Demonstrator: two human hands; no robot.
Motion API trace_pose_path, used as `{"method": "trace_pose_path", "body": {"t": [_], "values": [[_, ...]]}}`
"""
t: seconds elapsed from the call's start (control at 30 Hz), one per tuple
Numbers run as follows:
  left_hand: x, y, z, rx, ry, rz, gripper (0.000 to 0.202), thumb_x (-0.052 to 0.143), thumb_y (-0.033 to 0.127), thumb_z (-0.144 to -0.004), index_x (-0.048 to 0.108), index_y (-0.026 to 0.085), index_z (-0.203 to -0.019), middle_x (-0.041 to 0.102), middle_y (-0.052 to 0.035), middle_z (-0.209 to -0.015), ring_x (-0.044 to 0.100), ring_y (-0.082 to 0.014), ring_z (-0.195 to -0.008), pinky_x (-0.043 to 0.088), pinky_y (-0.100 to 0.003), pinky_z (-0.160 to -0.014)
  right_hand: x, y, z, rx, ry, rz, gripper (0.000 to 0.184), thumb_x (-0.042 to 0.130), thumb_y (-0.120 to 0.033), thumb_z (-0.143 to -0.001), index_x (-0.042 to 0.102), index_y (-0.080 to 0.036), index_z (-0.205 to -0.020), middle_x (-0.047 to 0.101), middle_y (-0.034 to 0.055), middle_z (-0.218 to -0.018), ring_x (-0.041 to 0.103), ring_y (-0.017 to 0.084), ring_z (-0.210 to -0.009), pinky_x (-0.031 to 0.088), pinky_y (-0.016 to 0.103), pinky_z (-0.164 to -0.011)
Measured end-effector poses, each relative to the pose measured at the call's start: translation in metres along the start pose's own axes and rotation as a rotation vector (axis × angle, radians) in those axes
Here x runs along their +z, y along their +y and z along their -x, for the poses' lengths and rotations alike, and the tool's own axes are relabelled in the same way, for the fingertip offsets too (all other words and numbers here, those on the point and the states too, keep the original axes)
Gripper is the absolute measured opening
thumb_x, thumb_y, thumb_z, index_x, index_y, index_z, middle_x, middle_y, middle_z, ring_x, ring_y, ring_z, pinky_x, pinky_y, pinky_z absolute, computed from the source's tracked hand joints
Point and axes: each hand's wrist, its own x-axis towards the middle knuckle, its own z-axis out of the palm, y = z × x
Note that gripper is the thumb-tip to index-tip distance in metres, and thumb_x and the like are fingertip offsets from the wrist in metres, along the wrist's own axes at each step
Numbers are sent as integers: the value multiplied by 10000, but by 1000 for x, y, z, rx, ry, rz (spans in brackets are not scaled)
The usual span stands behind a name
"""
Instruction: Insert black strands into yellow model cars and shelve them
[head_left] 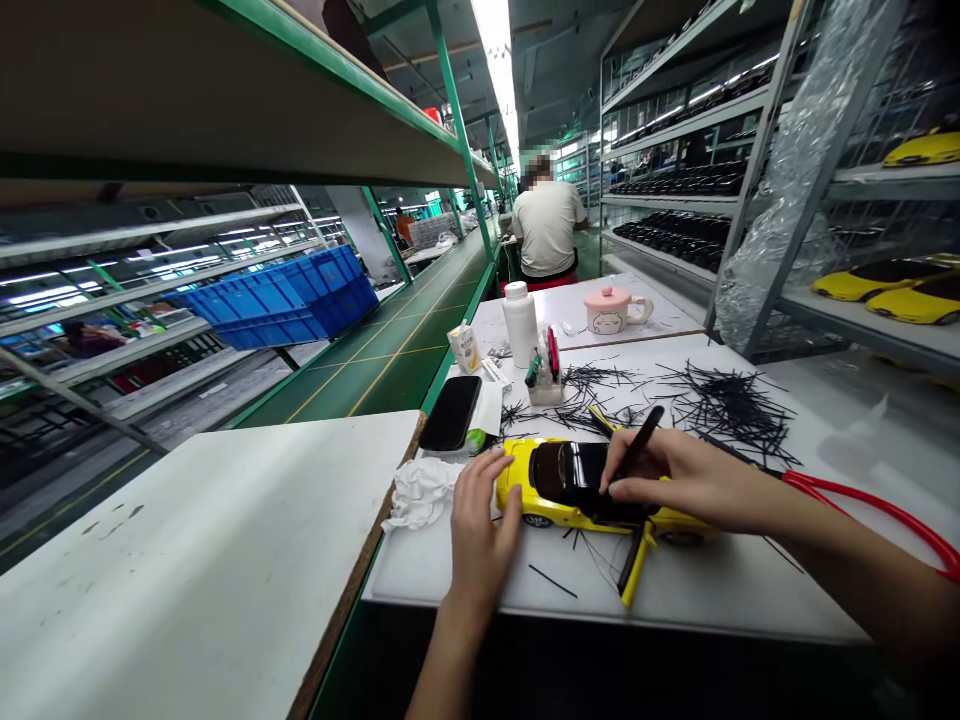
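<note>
A yellow toy model car with a black roof and both doors swung out lies on the white worktop. At its left end, my left hand grips the body, thumb on the near side and fingers over the top. My right hand pinches a slim black pen-like tool, held at a slant over the cabin. Its tip is hidden by my fingers, so I cannot tell whether it touches the car. One open door points toward me, with a few thin black strips beside it.
Loose black strips are heaped behind the car. Red-handled pliers lie at right. A phone, crumpled tissue, white bottle and pink-lidded mug stand around. A person sits ahead; racks line the right.
</note>
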Motion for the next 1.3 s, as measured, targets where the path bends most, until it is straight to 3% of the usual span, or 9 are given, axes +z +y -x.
{"method": "trace_pose_path", "body": {"t": [0.2,0.4,0.47,0.53,0.67,0.83,1.0,1.17,1.3], "values": [[10,33,-2,338,-178,35,164,560,98,-838,543,193,-971,679,-51,-920,597,-200,-945,494,-354,-880,1,6,-2,96,9,-298,268,729,-361,-745,575,-162,-838,702,33,-765,647,140,-680,499,264,-646],[14,36,-14,238,-175,59,135,514,67,-845,569,189,-851,661,-35,-809,595,-176,-791,476,-301,-722,-21,-1,4,24,47,-366,304,712,-403,-760,545,-163,-843,667,42,-776,629,152,-674,498,299,-657],[7,38,-25,114,-297,93,147,538,59,-824,569,194,-874,670,-26,-841,604,-176,-822,464,-296,-745,-43,-4,7,-15,110,-254,289,646,-433,-807,531,-172,-856,633,29,-772,604,142,-638,478,288,-626],[-1,44,-41,15,-454,99,185,563,57,-800,564,201,-915,680,-6,-842,608,-178,-845,446,-295,-768,-66,-1,9,22,197,72,259,558,-442,-855,525,-186,-859,599,20,-752,562,140,-603,433,277,-572],[-13,61,-80,38,-734,41,237,600,60,-749,578,223,-920,697,16,-842,606,-192,-855,397,-282,-748,-87,22,9,267,191,749,146,513,-317,-833,540,-195,-757,617,64,-777,560,204,-672,354,293,-555],[-10,58,-108,63,-1019,188,290,650,68,-713,596,228,-949,728,37,-800,649,-168,-831,388,-240,-744,-78,48,9,317,107,829,33,542,-175,-693,562,-196,-678,635,66,-746,569,228,-678,308,289,-550],[-4,42,-111,-192,-1039,451,222,699,139,-715,595,191,-903,712,34,-793,645,-145,-806,420,-215,-751,-86,55,16,432,66,838,94,589,-173,-629,582,-207,-717,653,55,-772,575,227,-685,293,275,-528],[2,41,-111,-179,-1017,502,173,678,156,-744,602,187,-896,691,36,-764,624,-136,-788,410,-216,-762,-95,59,5,313,253,793,108,513,-279,-805,578,-218,-744,647,27,-721,569,194,-650,330,270,-545],[6,42,-110,-140,-1002,516,166,660,153,-760,613,193,-914,686,31,-785,624,-139,-806,411,-216,-768,-90,66,-15,261,335,828,175,429,-184,-839,595,-231,-865,659,29,-834,593,189,-754,372,274,-638]]}}
